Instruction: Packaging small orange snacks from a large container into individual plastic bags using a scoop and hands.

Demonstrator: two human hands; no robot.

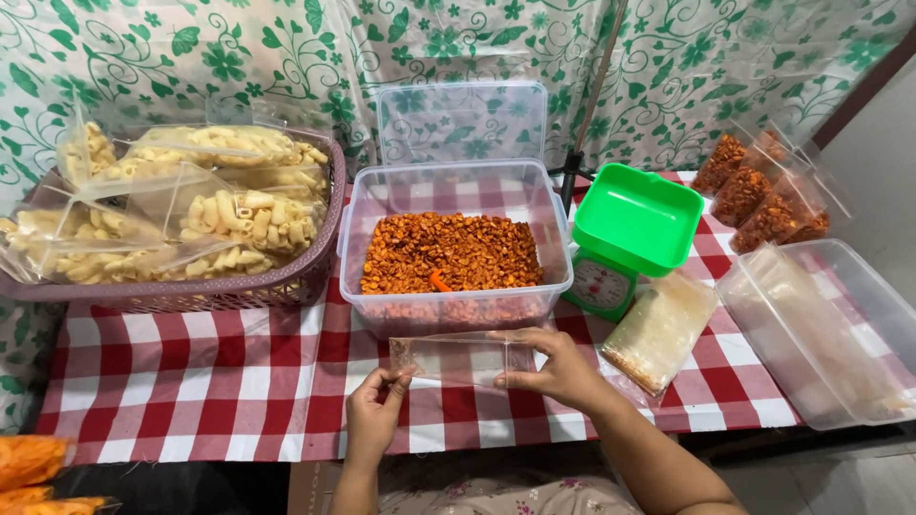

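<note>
Hands meet over the checked tablecloth (219, 381), and from my remote seat I see both gripping one empty clear plastic bag (460, 359). My left hand (374, 412) pinches the bag's left end between thumb and fingers; my right hand (555, 367) clamps the right end — the bag stretches flat between them, just in front of the clear tub (456, 250). That tub holds orange-brown snack kernels with an orange scoop (439, 280) buried in them, its lid (462, 121) standing open behind. Left of it sits a purple basket (239, 286) of bagged pale macaroni crisps. Right of it stands a green kitchen scale (632, 234), with a stack of empty bags (658, 329) beside it.
</note>
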